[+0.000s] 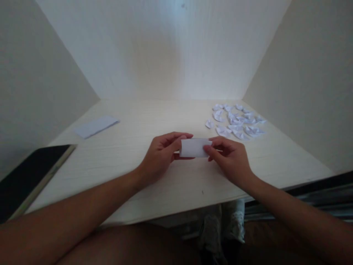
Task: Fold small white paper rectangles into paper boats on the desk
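Note:
A small white rectangular piece of paper [193, 148] is held just above the pale wooden desk [171, 176], near its front middle. My left hand [162, 154] pinches the paper's left end between thumb and fingers. My right hand [230, 158] pinches its right end, thumb on the near face. Both hands hold the paper level between them.
A pile of several small folded white paper pieces [237, 121] lies at the back right of the desk. A flat paper strip [96, 126] lies at the back left. A dark tablet [30, 176] rests at the left front edge. Pale walls enclose the desk on three sides.

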A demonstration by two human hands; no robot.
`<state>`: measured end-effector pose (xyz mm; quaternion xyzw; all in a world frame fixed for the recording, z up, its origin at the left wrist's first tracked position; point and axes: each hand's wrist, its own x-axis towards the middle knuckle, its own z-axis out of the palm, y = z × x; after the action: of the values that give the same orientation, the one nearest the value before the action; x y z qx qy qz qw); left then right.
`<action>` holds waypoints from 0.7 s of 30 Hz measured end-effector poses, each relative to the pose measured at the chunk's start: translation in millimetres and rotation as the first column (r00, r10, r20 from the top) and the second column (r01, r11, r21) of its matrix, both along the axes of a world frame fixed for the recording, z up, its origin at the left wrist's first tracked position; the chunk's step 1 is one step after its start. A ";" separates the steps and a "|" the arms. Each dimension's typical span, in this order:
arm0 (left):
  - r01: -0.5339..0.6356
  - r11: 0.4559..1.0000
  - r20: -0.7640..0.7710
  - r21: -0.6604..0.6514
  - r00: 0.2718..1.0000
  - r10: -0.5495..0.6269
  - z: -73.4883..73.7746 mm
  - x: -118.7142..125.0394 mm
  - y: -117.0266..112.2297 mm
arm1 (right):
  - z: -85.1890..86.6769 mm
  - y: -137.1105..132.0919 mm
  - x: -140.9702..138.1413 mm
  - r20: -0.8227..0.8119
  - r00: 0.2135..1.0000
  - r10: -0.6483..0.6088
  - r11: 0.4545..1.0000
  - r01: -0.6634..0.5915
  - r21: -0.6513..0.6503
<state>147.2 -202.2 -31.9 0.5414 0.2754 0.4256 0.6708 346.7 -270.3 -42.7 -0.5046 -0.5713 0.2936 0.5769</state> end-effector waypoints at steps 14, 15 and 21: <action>-0.045 0.941 -0.319 0.336 0.934 0.159 7.6 -6.0 -1.6 | 1.7 3.2 0.5 -0.087 0.995 -0.046 0.997 0.041 -0.062; -0.047 0.938 -0.326 0.343 0.931 0.166 7.8 -5.9 -1.7 | 2.5 3.0 0.7 -0.098 0.994 -0.046 0.997 0.040 -0.061; -0.041 0.937 -0.338 0.347 0.926 0.166 9.3 -4.9 -2.7 | 5.9 3.0 0.4 -0.158 0.987 -0.041 0.999 0.035 -0.042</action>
<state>142.4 -204.9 -22.5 0.7007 0.3468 0.3943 0.4830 347.2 -267.3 -36.7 -0.5015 -0.5081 0.3328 0.6161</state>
